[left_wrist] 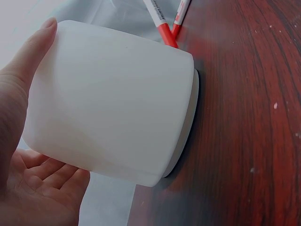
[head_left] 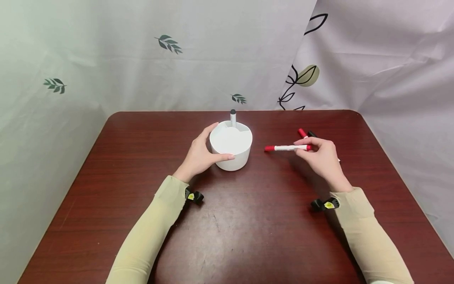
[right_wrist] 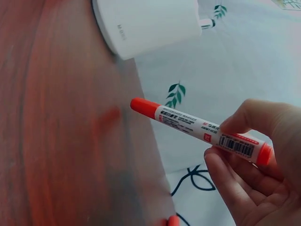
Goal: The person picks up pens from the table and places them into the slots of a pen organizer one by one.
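A white pen holder point(head_left: 232, 162) stands upright near the back middle of the table, with a black-capped marker point(head_left: 233, 118) rising from its rear edge. My left hand point(head_left: 199, 154) grips the holder from the left, thumb across the front and fingers round the far side. To the right, my right hand point(head_left: 323, 157) pinches a red whiteboard marker point(right_wrist: 188, 125) between thumb and fingers near its rear end. That marker lies nearly level, its red cap pointing left toward the holder but apart from it.
Beyond my right hand lie another red marker point(head_left: 302, 133) and a black-capped marker point(head_left: 312, 134), both partly hidden by the hand. The dark red wooden table point(head_left: 227, 236) ends at a patterned white curtain point(head_left: 198, 71) behind it.
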Demonstrator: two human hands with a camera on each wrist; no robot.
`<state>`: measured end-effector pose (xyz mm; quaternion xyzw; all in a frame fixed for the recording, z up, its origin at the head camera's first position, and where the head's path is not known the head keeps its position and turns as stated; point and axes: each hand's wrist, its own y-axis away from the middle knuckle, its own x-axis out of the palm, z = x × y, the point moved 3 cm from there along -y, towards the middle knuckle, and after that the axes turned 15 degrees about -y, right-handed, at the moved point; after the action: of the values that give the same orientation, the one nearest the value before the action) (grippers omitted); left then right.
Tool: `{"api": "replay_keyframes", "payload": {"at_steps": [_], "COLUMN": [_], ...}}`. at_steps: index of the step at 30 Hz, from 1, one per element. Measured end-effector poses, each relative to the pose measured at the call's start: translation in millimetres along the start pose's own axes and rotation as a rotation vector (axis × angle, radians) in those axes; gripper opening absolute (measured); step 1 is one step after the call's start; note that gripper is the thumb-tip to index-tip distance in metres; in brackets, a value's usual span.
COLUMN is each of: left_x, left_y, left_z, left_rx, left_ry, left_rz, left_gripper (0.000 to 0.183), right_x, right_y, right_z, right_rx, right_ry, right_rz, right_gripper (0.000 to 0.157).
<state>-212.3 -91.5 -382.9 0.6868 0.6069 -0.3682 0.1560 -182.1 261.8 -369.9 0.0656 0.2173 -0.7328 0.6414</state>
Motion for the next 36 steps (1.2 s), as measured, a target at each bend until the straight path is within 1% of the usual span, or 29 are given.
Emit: {"api": "replay_keyframes", "payload": {"at_steps": [1, 3, 5, 8, 9, 11, 14, 19, 21, 24, 30, 36], "left_x": [0.0, 0.2, 0.0, -0.3, -0.5, -0.6, -0.8, -1.5, -1.6, -1.7, -1.2, -1.4], "left_y": [0.1, 0.1, 0.2, -0.1, -0.2, -0.5, -0.8, -1.2, -1.4, -1.5, -1.2, 0.0], "left_z": [0.2, 0.4, 0.2, -0.2, -0.5, -0.6, -0.8, -1.4, -1.6, -1.6, -0.4, -0.7], "left_rx": [0.001, -0.001, -0.001, 0.001, 0.000, 0.000, 0.003, 0.013, 0.010, 0.004, 0.001, 0.001], "left_ry": [0.001, 0.000, -0.001, -0.004, -0.005, -0.005, 0.001, 0.014, 0.017, 0.018, 0.018, 0.020], "left_rz": [0.001, 0.001, 0.002, 0.002, 0.003, 0.003, 0.002, 0.001, 0.000, -0.002, -0.002, 0.003], "left_gripper": [0.107, 0.107, 0.107, 0.108, 0.108, 0.108, 0.109, 0.109, 0.109, 0.108, 0.108, 0.107], "right_x": [0.3, 2.3, 3.3, 4.5, 4.2, 4.2, 4.8, 4.3, 4.7, 7.0, 18.6, 30.5], "right_y": [-0.7, -0.5, -2.4, -2.6, -3.7, -4.3, -7.6, -15.3, -17.6, -20.0, -21.6, -20.7], "right_z": [1.2, 14.0, 21.5, 43.9, 47.5, 59.6, 76.3, 100.6, 110.1, 122.9, 139.6, 146.7], "right_rx": [-0.001, -0.006, -0.016, -0.028, -0.036, -0.054, -0.096, -0.167, -0.190, -0.220, -0.250, -0.265], "right_ry": [-0.024, -0.085, -0.150, -0.229, -0.257, -0.282, -0.336, -0.499, -0.565, -0.621, -0.682, -0.623], "right_rz": [-0.007, -0.016, -0.023, -0.030, -0.032, -0.040, -0.052, -0.074, -0.072, -0.056, -0.001, 0.054], "right_gripper": [0.017, 0.018, 0.019, 0.021, 0.022, 0.023, 0.023, 0.023, 0.024, 0.024, 0.025, 0.025]}}
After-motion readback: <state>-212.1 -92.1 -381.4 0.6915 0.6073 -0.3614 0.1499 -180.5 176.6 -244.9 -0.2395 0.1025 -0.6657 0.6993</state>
